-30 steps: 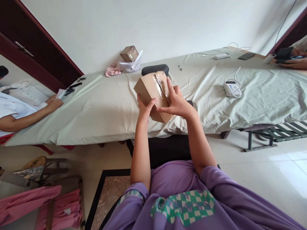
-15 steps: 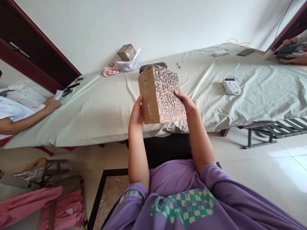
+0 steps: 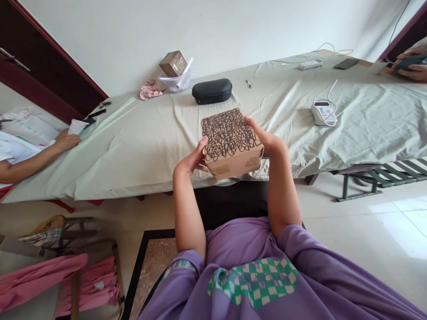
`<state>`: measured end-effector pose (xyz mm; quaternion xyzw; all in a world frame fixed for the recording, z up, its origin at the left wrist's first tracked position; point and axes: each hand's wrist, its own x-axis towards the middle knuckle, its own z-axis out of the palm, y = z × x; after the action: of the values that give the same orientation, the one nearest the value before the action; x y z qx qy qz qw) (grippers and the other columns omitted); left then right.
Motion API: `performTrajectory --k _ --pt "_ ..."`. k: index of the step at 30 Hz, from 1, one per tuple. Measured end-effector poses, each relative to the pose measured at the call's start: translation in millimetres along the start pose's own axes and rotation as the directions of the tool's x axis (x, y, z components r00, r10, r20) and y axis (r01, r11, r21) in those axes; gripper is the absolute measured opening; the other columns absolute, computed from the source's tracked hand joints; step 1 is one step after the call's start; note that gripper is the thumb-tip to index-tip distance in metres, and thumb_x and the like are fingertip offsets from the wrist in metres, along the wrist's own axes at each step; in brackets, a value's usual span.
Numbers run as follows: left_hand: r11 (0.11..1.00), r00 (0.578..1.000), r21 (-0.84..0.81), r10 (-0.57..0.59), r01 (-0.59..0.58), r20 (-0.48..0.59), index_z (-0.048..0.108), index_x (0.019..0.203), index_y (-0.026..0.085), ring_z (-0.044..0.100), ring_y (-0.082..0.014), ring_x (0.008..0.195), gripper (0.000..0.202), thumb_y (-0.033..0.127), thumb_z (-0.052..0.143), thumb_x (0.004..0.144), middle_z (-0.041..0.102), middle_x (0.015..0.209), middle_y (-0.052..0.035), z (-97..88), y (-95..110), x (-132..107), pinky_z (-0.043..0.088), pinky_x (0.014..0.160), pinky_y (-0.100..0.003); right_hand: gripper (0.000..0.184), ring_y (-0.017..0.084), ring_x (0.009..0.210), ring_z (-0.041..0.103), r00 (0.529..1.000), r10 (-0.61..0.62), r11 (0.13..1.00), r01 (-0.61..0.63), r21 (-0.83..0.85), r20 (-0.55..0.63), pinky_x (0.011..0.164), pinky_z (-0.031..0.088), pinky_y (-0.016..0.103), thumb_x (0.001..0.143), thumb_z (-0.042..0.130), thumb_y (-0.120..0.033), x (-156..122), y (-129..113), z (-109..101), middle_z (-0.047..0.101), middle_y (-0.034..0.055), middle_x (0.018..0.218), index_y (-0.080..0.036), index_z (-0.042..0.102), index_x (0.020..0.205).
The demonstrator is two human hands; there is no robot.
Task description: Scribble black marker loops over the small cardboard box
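Between my two hands I hold a brown cardboard box [image 3: 232,138], its top face covered in black looping scribbles and its plain front face showing clear tape. My left hand [image 3: 195,159] grips the left side, thumb near the upper edge and fingers partly underneath. On the opposite side my right hand [image 3: 262,135] clasps the box with its thumb along the top edge; its other fingers are hidden. The box is over the near edge of the cloth-covered table [image 3: 143,151]. Beyond it lies a black zip case [image 3: 212,91].
At the back stand a small cardboard box [image 3: 173,63] on a plastic container [image 3: 176,83] and a pink cloth [image 3: 151,90]. To the right are a pen [image 3: 248,83], a white device with a cord [image 3: 324,113] and a dark phone [image 3: 346,64]. A person's hand [image 3: 67,141] holds paper at left.
The box has turned and tilted in my hands: its scribbled face now points upward instead of sideways. It sits lower, so the black case behind it shows fully.
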<state>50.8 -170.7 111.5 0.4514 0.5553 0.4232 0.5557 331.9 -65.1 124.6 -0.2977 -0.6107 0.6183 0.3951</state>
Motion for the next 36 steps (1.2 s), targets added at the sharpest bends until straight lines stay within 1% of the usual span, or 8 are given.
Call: performTrajectory --k 5,8,12,19,22,27,31,36 --pt "0.903 0.915 0.145 0.402 -0.404 0.041 0.03 0.174 0.04 0.044 -0.0452 0.16 0.132 0.042 0.1 0.062 0.045 0.175 -0.0109 2.1 -0.2 0.1 0.048 0.125 -0.062 0.095 0.044 0.142 0.062 0.979 -0.126 0.991 0.132 -0.03 0.163 0.118 0.057 0.064 0.06 0.1 -0.049 -7.0 -11.7 -1.9 0.078 0.0028 0.137 -0.031 0.066 0.146" --pt "0.856 0.872 0.175 0.49 -0.486 0.023 0.025 0.175 0.04 0.032 -0.0456 0.166 0.139 0.028 0.1 0.058 0.039 0.178 -0.0116 4.6 -1.7 4.2 0.043 0.129 -0.062 0.093 0.044 0.135 0.067 0.974 -0.14 0.986 0.154 -0.068 0.175 0.119 0.056 0.062 0.05 0.104 -0.04 -6.0 -13.8 -0.1 0.082 0.0073 0.125 -0.026 0.071 0.136" --pt "0.862 0.879 0.2 0.476 -0.466 -0.004 0.028 0.174 0.036 0.031 -0.0442 0.168 0.132 0.029 0.099 0.063 0.039 0.177 -0.0141 9.2 -0.7 5.2 0.04 0.132 -0.061 0.081 0.044 0.141 0.064 0.986 -0.158 0.984 0.163 -0.076 0.058 0.12 0.057 0.056 0.053 0.103 -0.041 -2.1 -9.6 0.5 0.082 0.0077 0.117 -0.024 0.073 0.127" --pt "0.932 0.933 -0.107 0.355 -0.347 0.063 0.038 0.168 0.039 0.051 -0.0446 0.155 0.107 0.072 0.082 0.076 0.058 0.163 -0.0147 11.7 8.3 -9.0 0.045 0.122 -0.072 0.132 0.047 0.158 0.045 0.957 -0.259 0.95 0.277 -0.146 0.128 0.123 0.052 0.054 0.042 0.106 -0.037 1.1 -7.7 -0.2 0.057 0.0165 0.16 -0.02 0.049 0.16" --pt "0.941 0.955 -0.162 0.293 -0.297 -0.048 0.038 0.168 0.044 0.065 -0.0375 0.137 0.093 0.048 0.072 0.082 0.067 0.15 -0.0076 16.5 12.6 -9.0 0.053 0.115 -0.068 0.142 0.048 0.162 0.038 0.951 -0.27 0.947 0.29 -0.14 0.149 0.126 0.048 0.057 0.044 0.108 -0.04 7.8 -0.3 -0.7 0.048 0.0187 0.168 -0.021 0.039 0.167" --pt "0.967 0.959 -0.093 0.22 -0.239 -0.178 0.028 0.173 0.049 0.069 -0.0198 0.107 0.111 0.017 0.06 0.071 0.068 0.144 -0.0005 24.9 20.8 -7.9 0.059 0.109 -0.048 0.158 0.045 0.171 0.02 0.907 -0.28 0.835 0.392 -0.387 0.315 0.139 0.025 0.06 0.056 0.103 -0.048 26.5 24.4 -10.7 0.022 0.012 0.185 -0.028 0.007 0.179" --pt "0.957 0.961 -0.142 0.231 -0.253 -0.155 0.027 0.173 0.05 0.067 -0.0237 0.115 0.106 0.019 0.059 0.076 0.067 0.148 -0.0007 25.6 22.9 -10.6 0.062 0.101 -0.045 0.162 0.046 0.171 0.02 0.876 -0.263 0.752 0.449 -0.482 0.405 0.14 0.022 0.06 0.064 0.098 -0.056 33.4 34.2 -19.1 0.011 0.0125 0.188 -0.028 -0.013 0.178" --pt "0.95 0.959 -0.178 0.229 -0.258 -0.17 0.027 0.173 0.054 0.065 -0.0259 0.127 0.105 0.015 0.06 0.081 0.06 0.162 0.004 29.3 24.2 -6.4 0.06 0.107 -0.048 0.16 0.045 0.168 0.028 0.876 -0.283 0.766 0.451 -0.457 0.391 0.139 0.025 0.054 0.065 0.098 -0.059 31.5 35.6 -21.8 0.016 0.0152 0.186 -0.025 -0.009 0.179"
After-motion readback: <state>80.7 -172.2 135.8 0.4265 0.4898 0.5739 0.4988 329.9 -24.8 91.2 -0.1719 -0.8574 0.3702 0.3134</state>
